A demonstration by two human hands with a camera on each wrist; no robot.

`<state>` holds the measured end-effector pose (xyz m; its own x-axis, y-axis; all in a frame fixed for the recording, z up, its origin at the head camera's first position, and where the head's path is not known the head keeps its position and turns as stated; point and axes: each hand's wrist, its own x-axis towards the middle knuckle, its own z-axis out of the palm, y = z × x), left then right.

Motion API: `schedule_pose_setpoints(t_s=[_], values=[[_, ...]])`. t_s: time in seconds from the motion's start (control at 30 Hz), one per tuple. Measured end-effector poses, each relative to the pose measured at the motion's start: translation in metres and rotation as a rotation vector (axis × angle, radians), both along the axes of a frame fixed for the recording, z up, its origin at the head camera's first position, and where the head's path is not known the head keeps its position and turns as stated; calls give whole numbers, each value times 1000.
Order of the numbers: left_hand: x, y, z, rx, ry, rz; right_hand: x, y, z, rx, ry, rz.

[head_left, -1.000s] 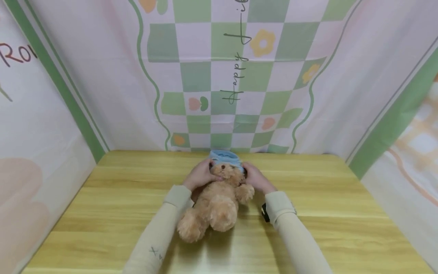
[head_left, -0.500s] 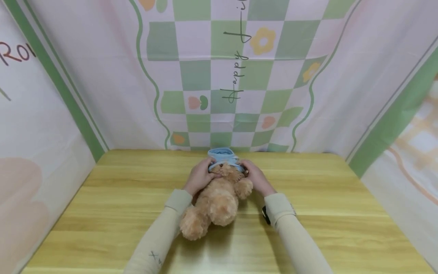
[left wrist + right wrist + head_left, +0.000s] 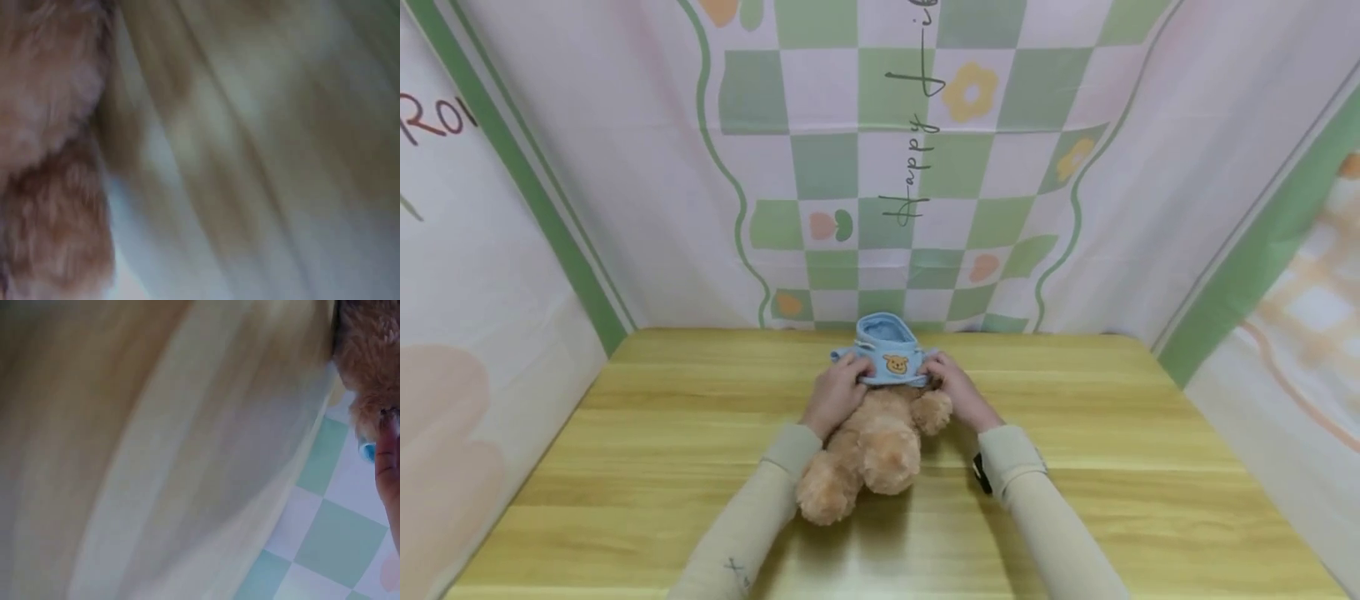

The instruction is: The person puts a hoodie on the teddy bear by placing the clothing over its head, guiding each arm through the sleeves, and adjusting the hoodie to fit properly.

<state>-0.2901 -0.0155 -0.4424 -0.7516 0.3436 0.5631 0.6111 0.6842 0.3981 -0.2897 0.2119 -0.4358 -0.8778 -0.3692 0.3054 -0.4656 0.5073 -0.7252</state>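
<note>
A light-brown plush teddy bear (image 3: 880,425) lies on the wooden table, its feet toward me. Its head is hidden by a small blue shirt (image 3: 883,346) with a bear-face patch. The shirt's wide opening faces the wall. My left hand (image 3: 838,392) pinches the shirt's near edge on the left. On the other side, my right hand (image 3: 958,392) pinches the same edge beside the bear's arm. The left wrist view holds only blurred brown fur (image 3: 50,87) and tabletop. At the right wrist view's edge, fingers (image 3: 387,462) touch the fur, with a bit of blue cloth behind.
The wooden table (image 3: 662,467) extends to both sides and toward me. A checked green-and-white cloth backdrop (image 3: 887,167) hangs directly behind its far edge. More printed cloth walls (image 3: 497,250) stand at left and right.
The shirt has come down over the bear's face, hiding the eye that showed before. Its bear patch and left sleeve have come into view. Both hands have shifted their hold to its near edge.
</note>
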Motion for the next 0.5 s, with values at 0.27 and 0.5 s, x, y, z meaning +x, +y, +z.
schedule_pose_setpoints(t_s=[0.27,0.5], values=[[3,-25,0,21,-440,-171,-1,-1,0,6,-43,71],[12,-27,-2,16,-579,-193,-3,-9,1,5,-64,-54]])
